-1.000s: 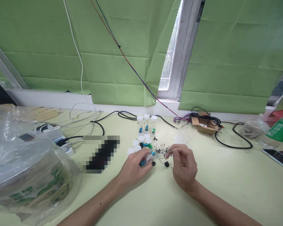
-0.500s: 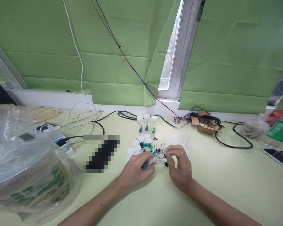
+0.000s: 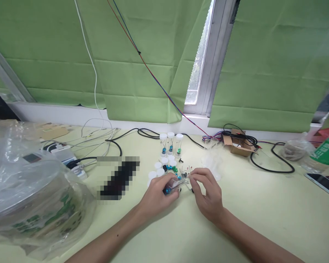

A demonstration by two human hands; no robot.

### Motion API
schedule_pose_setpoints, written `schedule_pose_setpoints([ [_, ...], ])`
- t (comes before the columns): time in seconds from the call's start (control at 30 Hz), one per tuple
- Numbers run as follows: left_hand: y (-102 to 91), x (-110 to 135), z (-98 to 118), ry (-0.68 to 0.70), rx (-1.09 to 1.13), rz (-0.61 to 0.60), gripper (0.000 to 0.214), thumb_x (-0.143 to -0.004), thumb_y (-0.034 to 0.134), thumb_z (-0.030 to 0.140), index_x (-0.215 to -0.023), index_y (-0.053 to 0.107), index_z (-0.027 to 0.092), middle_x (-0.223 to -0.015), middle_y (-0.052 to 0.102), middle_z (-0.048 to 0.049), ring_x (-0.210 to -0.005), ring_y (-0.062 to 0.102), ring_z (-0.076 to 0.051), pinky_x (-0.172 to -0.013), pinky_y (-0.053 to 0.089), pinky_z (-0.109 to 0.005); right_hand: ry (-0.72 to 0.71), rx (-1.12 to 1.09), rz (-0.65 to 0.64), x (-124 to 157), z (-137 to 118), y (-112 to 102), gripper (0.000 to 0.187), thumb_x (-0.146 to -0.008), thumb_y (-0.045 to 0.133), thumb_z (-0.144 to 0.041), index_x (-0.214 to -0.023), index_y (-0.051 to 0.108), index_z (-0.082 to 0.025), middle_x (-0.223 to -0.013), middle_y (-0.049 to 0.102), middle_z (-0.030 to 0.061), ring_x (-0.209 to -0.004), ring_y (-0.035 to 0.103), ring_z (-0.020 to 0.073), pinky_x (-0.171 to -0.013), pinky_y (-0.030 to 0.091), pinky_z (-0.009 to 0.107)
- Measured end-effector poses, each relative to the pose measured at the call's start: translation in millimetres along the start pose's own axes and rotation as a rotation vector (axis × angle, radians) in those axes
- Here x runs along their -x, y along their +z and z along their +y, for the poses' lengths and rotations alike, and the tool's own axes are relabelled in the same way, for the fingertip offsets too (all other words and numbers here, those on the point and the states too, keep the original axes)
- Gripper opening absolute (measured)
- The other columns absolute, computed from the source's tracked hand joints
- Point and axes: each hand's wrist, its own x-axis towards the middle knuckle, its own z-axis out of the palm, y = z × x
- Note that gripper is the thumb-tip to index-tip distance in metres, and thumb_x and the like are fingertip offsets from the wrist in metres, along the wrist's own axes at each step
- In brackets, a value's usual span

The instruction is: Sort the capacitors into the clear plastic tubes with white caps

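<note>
Head view: your left hand (image 3: 157,193), lower centre of frame, grasps clear tube (image 3: 176,185), blue piece (image 3: 168,190) at its left end. Your right hand (image 3: 208,195), just right of centre, has fingertips pinched near tube's right end; cannot tell what they grip. White caps (image 3: 160,172) lie above left hand on bench (image 3: 252,208). Capped tubes (image 3: 170,143) stand upright behind, mid-frame. Open cardboard box (image 3: 240,149) sits right of centre.

Vials (image 3: 170,144) and parts (image 3: 174,169) on table (image 3: 263,208)
</note>
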Motion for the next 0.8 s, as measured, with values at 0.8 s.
schedule_pose_setpoints([
  [0.8, -1.4, -4.7, 2.9, -0.325, 0.678, -0.020, 0.029, -0.085, 0.061, 0.045, -0.094, 0.053, 0.018, -0.056, 0.050, 0.0059, -0.040, 0.041, -0.007, -0.040, 0.033, -0.019, 0.161, -0.159, -0.335, 13.8, 8.2, 7.1, 0.035, -0.090, 0.059, -0.015, -0.123, 0.051, -0.022, -0.112, 0.060, 0.0102, -0.097, 0.057, 0.0219, -0.077, 0.052, 0.034],
])
